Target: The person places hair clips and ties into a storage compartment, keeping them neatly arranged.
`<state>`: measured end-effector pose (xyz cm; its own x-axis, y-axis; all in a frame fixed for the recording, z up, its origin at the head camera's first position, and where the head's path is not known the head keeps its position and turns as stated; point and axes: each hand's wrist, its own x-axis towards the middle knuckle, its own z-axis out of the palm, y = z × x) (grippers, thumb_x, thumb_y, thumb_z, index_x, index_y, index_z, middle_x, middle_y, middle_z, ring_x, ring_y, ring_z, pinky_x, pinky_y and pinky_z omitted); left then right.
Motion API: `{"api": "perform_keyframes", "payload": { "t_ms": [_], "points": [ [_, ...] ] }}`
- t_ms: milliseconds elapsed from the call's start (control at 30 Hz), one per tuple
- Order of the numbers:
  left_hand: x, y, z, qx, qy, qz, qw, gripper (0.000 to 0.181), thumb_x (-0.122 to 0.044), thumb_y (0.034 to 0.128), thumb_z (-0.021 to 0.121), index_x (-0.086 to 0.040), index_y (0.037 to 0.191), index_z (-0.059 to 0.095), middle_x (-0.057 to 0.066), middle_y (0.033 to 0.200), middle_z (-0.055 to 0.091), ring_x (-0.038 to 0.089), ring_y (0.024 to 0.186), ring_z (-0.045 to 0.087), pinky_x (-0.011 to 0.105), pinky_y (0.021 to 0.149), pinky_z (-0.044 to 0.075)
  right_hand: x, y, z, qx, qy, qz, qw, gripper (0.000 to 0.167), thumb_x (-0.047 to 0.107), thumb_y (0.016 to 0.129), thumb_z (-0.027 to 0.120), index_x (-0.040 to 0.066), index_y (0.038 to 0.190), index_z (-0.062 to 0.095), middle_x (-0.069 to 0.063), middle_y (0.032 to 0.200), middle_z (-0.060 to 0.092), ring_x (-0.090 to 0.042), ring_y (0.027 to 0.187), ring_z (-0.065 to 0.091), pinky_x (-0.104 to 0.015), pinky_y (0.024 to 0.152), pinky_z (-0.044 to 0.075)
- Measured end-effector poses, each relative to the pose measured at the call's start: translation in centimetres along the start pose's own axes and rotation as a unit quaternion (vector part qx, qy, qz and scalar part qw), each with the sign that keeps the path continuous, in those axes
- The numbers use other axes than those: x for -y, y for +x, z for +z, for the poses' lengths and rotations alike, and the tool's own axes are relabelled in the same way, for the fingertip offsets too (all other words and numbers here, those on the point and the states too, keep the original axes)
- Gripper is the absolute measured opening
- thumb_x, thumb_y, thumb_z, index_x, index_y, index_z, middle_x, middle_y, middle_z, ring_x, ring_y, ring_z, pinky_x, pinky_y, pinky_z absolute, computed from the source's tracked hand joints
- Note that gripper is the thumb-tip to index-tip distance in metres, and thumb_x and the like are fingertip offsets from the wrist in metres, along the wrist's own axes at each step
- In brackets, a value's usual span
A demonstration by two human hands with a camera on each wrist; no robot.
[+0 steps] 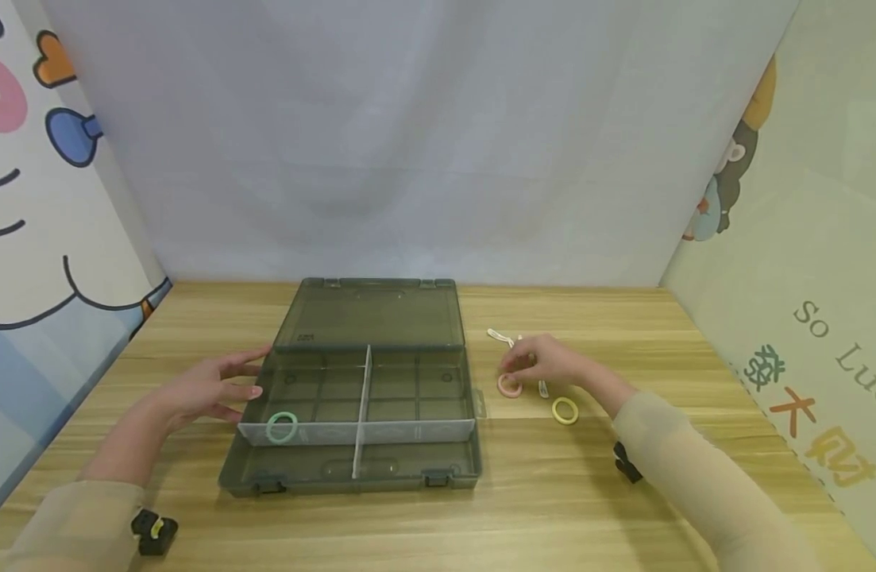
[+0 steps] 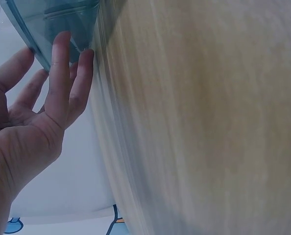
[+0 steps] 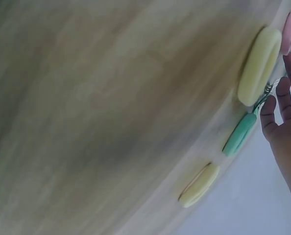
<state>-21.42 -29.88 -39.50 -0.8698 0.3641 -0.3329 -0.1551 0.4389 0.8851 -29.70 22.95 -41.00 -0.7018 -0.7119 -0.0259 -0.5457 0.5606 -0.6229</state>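
A translucent dark-green divided box [image 1: 352, 485] lies with its lid [image 1: 380, 314] raised back. My left hand [image 1: 198, 389] is at its left side, fingers spread, fingertips against the wall; the left wrist view shows these fingers [image 2: 60, 73] against the box too. A green ring [image 1: 282, 427] is by the front-left divider; I cannot tell which compartment bears it. My right hand [image 1: 545, 359] pinches the edge of a pink ring [image 1: 510, 387] right of the box. The fingertips partly hide the ring. A yellow ring [image 1: 565, 411] lies nearer me.
Slim white items [image 1: 500, 337] lie behind and under my right hand, partly covered. In the right wrist view, another green ring [image 3: 239, 134] and a second pale yellow ring [image 3: 199, 186] lie on the wooden table [image 1: 538, 492]. A grey-white curtain [image 1: 409, 159] hangs behind.
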Motion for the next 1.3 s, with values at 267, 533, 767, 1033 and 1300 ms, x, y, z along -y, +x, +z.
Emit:
{"api": "perform_keyframes", "payload": {
  "t_ms": [267,533,767,1033,1300],
  "points": [
    [-0.1,-0.1,0.1,-0.005,0.001,-0.001,1.0000,0.080,-0.020,0.0924,0.062,-0.016,0.153,0.009,0.031,0.151,0.011,0.041,0.123,0.044,0.041,0.079,0.053,-0.1,0.6,0.2,0.020,0.001,0.004,0.9998,0.013,0.015,0.083,0.072,0.010,0.096,0.073,0.001,0.090,0.068,-0.009,0.078,0.060,-0.024,0.072,0.051],
    [0.0,-0.1,0.2,-0.003,-0.005,0.003,1.0000,0.080,-0.018,0.0927,0.061,-0.017,0.153,0.009,0.032,0.151,0.011,0.040,0.122,0.045,0.041,0.079,0.053,-0.3,0.8,0.6,0.018,-0.009,0.000,0.9998,0.008,0.014,0.083,0.072,0.011,0.090,0.073,0.001,0.087,0.069,-0.007,0.074,0.060,-0.023,0.068,0.051],
    [0.0,0.0,0.1,0.000,-0.008,0.003,1.0000,0.080,-0.018,0.0930,0.061,-0.017,0.153,0.009,0.032,0.151,0.011,0.040,0.123,0.043,0.042,0.080,0.053,0.1,1.0,0.5,0.016,-0.014,0.003,0.9998,0.007,0.011,0.083,0.072,0.010,0.089,0.073,0.001,0.087,0.069,-0.006,0.078,0.062,-0.022,0.072,0.052],
    [0.0,-0.1,0.1,0.000,-0.006,0.002,1.0000,0.080,-0.019,0.0928,0.061,-0.016,0.153,0.009,0.032,0.151,0.011,0.039,0.121,0.046,0.041,0.079,0.053,1.4,1.1,0.1,0.004,-0.016,0.020,0.9997,0.007,0.019,0.084,0.072,0.016,0.090,0.074,0.006,0.085,0.068,-0.009,0.075,0.057,-0.023,0.069,0.049],
    [0.1,0.0,0.0,-0.001,-0.006,0.003,1.0000,0.081,-0.019,0.0921,0.062,-0.017,0.153,0.009,0.032,0.151,0.011,0.038,0.120,0.047,0.041,0.079,0.054,3.0,1.0,-0.8,-0.025,-0.022,0.019,0.9993,0.006,0.017,0.085,0.071,0.015,0.090,0.074,0.004,0.082,0.068,-0.011,0.064,0.049,-0.022,0.057,0.040]
  ]
}}
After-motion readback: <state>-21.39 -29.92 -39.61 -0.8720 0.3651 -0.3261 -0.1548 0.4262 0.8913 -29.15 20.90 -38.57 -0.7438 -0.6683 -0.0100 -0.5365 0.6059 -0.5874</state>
